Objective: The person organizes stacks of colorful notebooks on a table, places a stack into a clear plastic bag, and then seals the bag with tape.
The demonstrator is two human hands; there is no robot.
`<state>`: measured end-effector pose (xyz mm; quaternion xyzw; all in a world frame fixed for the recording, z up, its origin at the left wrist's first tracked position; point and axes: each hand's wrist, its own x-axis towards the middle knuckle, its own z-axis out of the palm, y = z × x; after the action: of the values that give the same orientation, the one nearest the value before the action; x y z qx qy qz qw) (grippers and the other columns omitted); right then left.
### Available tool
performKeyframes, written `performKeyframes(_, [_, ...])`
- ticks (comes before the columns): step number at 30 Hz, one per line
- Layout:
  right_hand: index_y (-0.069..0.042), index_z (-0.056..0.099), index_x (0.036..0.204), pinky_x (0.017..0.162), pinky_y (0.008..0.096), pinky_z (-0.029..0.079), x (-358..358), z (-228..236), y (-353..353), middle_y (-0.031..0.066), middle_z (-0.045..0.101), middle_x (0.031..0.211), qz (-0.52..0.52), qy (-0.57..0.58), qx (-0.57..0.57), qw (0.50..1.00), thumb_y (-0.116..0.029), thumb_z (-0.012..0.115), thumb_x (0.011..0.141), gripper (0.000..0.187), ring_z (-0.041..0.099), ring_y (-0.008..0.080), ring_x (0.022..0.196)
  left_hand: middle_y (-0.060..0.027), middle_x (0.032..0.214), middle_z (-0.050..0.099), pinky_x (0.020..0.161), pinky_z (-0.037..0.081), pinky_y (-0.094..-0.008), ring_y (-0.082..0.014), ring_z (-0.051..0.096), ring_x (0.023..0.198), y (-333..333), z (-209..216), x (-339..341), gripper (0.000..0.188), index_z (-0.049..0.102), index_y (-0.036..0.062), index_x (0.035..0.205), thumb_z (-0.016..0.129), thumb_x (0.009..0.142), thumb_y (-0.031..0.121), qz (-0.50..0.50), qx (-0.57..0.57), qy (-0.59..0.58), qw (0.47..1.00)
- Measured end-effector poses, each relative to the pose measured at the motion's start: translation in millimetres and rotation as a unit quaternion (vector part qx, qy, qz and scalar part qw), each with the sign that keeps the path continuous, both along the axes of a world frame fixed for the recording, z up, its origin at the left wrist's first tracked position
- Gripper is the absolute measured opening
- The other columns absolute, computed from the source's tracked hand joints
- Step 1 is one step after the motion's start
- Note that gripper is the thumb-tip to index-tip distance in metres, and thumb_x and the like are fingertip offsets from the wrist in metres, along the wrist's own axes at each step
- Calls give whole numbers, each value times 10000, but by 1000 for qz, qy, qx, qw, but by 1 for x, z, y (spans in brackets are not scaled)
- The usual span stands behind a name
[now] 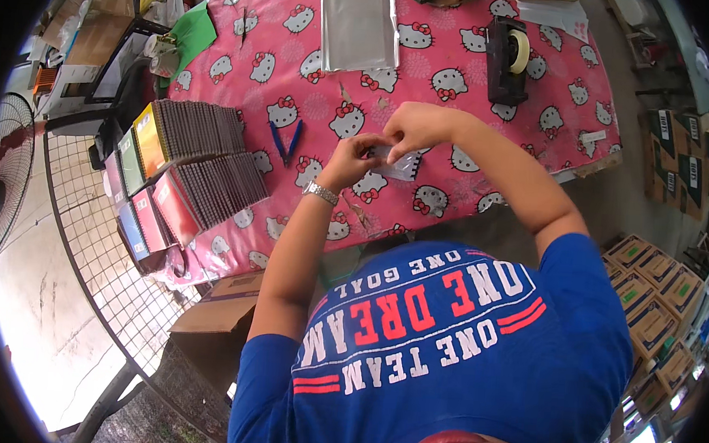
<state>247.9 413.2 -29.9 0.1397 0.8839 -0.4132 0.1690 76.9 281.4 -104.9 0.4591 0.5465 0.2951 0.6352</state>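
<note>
Both my hands meet over the counter (476, 91), a little in from its near edge and about midway along it. My left hand (350, 160), with a metal watch (320, 193) on its wrist, pinches one end of a small clear plastic bag (398, 166). My right hand (413, 129) comes down on the same bag from above, fingers curled and closed on its upper edge. The bag is held between the two hands just above the pink patterned cloth that covers the counter; I cannot tell whether its lower corner touches the cloth.

Just to the left of my left hand, a pair of blue-handled pliers (285, 142) lies flat on the cloth with the handles spread. Further left, at the counter's left edge, two rows of thin dark packets (212, 160) stand packed on edge, with colourful cards at their left ends. Near the far edge, a flat stack of clear silvery bags (358, 25) lies on the cloth. To its right, near the far right corner, stands a black tape dispenser (506, 60) with a roll of pale tape. Below the counter's near left corner sits an open cardboard box (223, 315).
</note>
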Motion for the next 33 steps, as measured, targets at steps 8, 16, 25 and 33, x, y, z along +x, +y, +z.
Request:
performKeyframes(8, [-42, 612, 720, 566, 357, 448, 15, -46, 53, 83, 631, 662, 3, -97, 49, 994, -323, 780, 704, 328, 606, 209, 649, -43, 1090, 643, 879, 492, -280, -117, 596, 998, -9, 11, 6, 344, 637, 2, 1060, 680, 729, -80, -94, 74, -41, 992])
performKeyframes(16, [-38, 599, 713, 552, 359, 432, 6, 36, 16, 72, 610, 666, -8, 100, -411, 906, -293, 745, 756, 296, 573, 176, 621, -41, 1014, 651, 860, 502, -274, -102, 602, 954, 17, 32, 5, 326, 621, -4, 1073, 672, 759, -72, -93, -34, 51, 994])
performKeyframes(25, [-82, 643, 756, 594, 403, 461, -9, -20, 10, 69, 634, 703, 39, -21, 16, 999, -308, 751, 704, 256, 611, 241, 670, -49, 1039, 654, 857, 508, -284, -114, 612, 957, 10, 21, -2, 359, 598, -2, 1126, 655, 780, -77, -39, -25, -50, 998])
performKeyframes(33, [-119, 488, 637, 452, 250, 264, 41, -115, 3, -59, 400, 557, -240, -79, -338, 906, -361, 706, 838, 383, 348, 56, 502, -66, 1206, 587, 965, 435, -306, -168, 550, 1127, 6, 28, 8, 464, 560, 42, 1205, 672, 764, -45, -26, 10, -35, 999])
